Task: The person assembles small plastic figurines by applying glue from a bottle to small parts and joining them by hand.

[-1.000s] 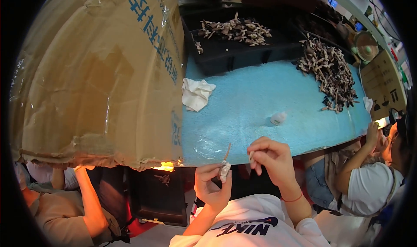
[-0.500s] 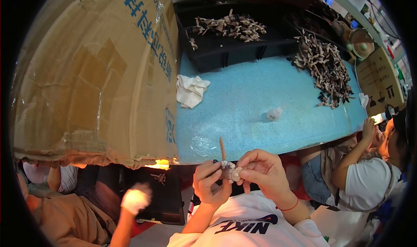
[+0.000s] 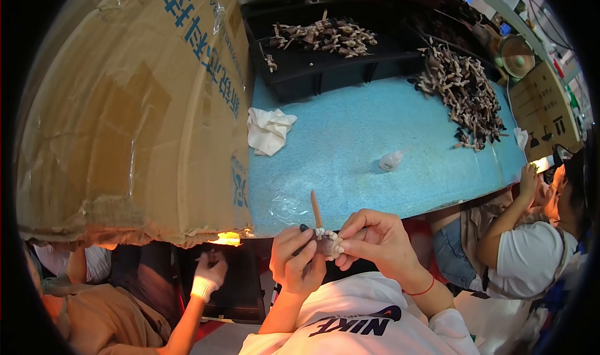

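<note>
Our left hand grips a figurine, its brown spike in place; our right hand pinches a pale part against it, whether attached we cannot tell. Beyond both hands, the blue counter carries a bottle, a cloth and a heap of similar pieces; a carton blocks leftward reach.

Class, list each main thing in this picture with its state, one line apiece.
Small piece: held, brown stick protruding
Left hand: curled around it
Right hand: pinching it
White cloth: crumpled
White bottle: untouched, upright or lying unclear
Black tray: bearing a heap of pieces
Loose pile: heaped outside the tray
Cardboard box: creased, lower edge ragged
</note>
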`<control>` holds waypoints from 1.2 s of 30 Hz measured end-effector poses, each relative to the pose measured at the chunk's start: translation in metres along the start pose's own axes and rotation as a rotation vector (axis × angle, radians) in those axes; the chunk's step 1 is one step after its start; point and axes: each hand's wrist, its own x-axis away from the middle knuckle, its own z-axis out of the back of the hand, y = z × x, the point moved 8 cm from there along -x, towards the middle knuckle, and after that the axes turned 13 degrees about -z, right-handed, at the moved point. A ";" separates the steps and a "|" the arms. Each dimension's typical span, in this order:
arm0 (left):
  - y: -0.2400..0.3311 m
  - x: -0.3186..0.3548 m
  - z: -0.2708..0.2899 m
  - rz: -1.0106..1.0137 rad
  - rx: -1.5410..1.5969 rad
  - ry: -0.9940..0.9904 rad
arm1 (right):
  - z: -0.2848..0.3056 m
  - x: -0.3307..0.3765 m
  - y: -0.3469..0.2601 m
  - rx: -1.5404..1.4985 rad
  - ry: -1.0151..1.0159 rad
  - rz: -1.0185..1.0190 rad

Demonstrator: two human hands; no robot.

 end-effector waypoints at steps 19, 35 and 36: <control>-0.005 -0.017 -0.011 0.416 0.408 -0.157 | 0.003 0.017 -0.015 0.205 0.108 0.128; 0.007 -0.032 -0.020 0.339 0.264 -0.323 | -0.001 0.011 -0.017 0.376 0.042 0.083; 0.007 -0.033 -0.020 0.333 0.252 -0.325 | -0.001 0.011 -0.017 0.385 0.050 0.086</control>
